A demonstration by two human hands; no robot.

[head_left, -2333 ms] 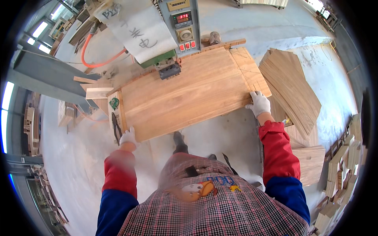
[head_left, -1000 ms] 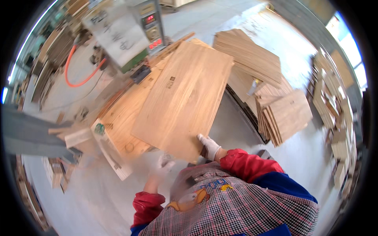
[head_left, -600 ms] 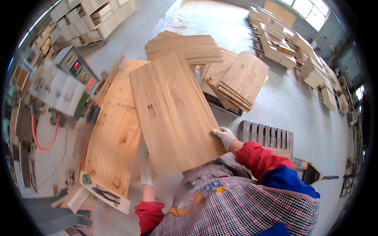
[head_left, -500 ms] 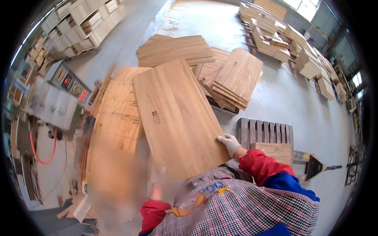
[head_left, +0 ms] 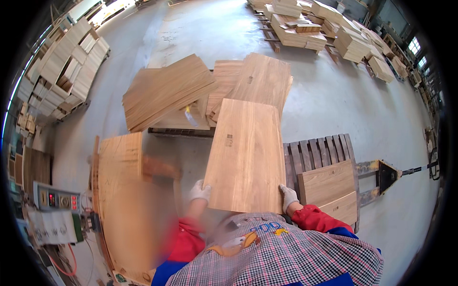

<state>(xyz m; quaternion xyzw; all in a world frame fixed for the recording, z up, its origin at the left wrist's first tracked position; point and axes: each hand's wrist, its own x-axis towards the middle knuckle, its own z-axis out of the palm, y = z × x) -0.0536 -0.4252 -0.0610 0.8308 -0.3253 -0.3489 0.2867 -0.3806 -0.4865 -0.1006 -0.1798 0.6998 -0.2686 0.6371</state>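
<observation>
A wide brown wooden board (head_left: pixel 246 162) with a small dark mark is held up in front of my body. My left hand (head_left: pixel 200 191), in a white glove, grips its left edge near the lower corner. On the opposite edge my right hand (head_left: pixel 288 196), also gloved, is closed, with its thumb on the top face. The far end of the board overlaps a stack of similar boards (head_left: pixel 265 78). Both hands' undersides are hidden by the board.
Another board stack (head_left: pixel 167 90) lies further left. At right, a dark slatted pallet (head_left: pixel 322 148) carries boards (head_left: pixel 329 183), with a pallet jack (head_left: pixel 386 176) behind it. A wooden worktable (head_left: pixel 119 167) and a control box (head_left: pixel 58 198) stand at left. Wood piles (head_left: pixel 298 33) line the far right.
My view and body have turned to the right. The board, still in both hands, has swung from slanting over the worktable to pointing nearly straight ahead, beside the slatted pallet.
</observation>
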